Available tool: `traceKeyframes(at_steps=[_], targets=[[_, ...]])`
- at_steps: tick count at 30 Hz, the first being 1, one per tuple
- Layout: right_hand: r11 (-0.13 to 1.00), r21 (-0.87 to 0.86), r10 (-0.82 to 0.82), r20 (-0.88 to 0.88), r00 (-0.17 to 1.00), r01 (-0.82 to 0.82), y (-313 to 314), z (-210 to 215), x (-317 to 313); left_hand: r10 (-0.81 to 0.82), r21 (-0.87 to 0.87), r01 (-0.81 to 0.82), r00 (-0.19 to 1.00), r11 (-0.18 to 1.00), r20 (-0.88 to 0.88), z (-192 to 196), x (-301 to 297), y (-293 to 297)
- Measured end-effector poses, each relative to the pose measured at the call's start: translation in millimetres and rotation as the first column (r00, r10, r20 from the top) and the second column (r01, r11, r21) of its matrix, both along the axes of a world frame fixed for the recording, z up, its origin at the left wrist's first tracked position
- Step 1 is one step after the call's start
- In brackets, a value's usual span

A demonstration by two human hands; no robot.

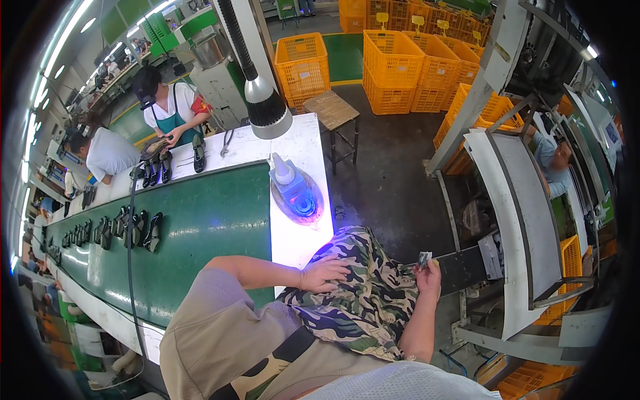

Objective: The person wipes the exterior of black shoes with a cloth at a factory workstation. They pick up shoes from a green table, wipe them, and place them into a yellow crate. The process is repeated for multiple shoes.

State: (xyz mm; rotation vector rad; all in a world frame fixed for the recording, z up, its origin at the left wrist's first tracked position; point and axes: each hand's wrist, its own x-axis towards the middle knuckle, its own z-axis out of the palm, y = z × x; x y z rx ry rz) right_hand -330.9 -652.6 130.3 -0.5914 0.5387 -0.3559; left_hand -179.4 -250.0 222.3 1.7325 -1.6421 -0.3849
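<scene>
Wearer's 2 hands (325, 274) — 1 held piece (424, 257), 1 bottle (293, 190), 1 gooseneck lamp (267, 110)

White tabletop (314, 148): bottle (289, 183) at 12 o'clock, metal tool (227, 145) and black shoes (166, 167) around 11. Green belt (213, 207) alongside: more shoes (137, 228) at 10.

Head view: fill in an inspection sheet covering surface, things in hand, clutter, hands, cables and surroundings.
Surface: white tabletop bordering a green belt.
Things in hand: one small item, kind unclear.
Clutter: wrench and bottle on the tabletop; dark shoes on the belt.
Hands: left hand rests on camouflage cloth; right hand holds the small item.
Cables: dark cable crosses the belt.
Surroundings: yellow crates, stool, co-workers.
</scene>
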Motion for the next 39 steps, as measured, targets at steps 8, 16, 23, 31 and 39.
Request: traceKeyframes(at_steps=[8, 16, 23, 31, 39], targets=[[1.0, 0.01, 0.005, 0.038, 0.999, -0.005, -2.1, -4.6, -0.7, 0.006, -0.002, -0.006, 1.0, 1.0, -0.014, 1.6, -0.9, -0.3], [1.0, 0.004, 0.017, 0.0, 1.0, -0.017, -1.4, -0.8, 0.1, 0.011, -0.001, -0.011, 1.0, 1.0, -0.013, 1.8, -0.9, -0.1], [1.0, 0.0, 0.025, 0.005, 1.0, -0.025, -2.9, -4.2, -0.8, 0.023, -0.013, -0.024, 0.999, 1.0, -0.024, -0.2, -1.3, -0.8], [1.0, -0.008, 0.024, -0.003, 1.0, -0.024, -1.5, -0.5, -1.3, 0.006, 0.002, -0.006, 1.0, 1.0, -0.013, 0.0, 0.0, -0.1], [1.0, -0.014, 0.01, -0.038, 0.999, -0.011, 1.0, 4.7, 0.8, 0.005, -0.016, -0.006, 1.0, 1.0, -0.023, -1.7, 0.4, 0.0]])
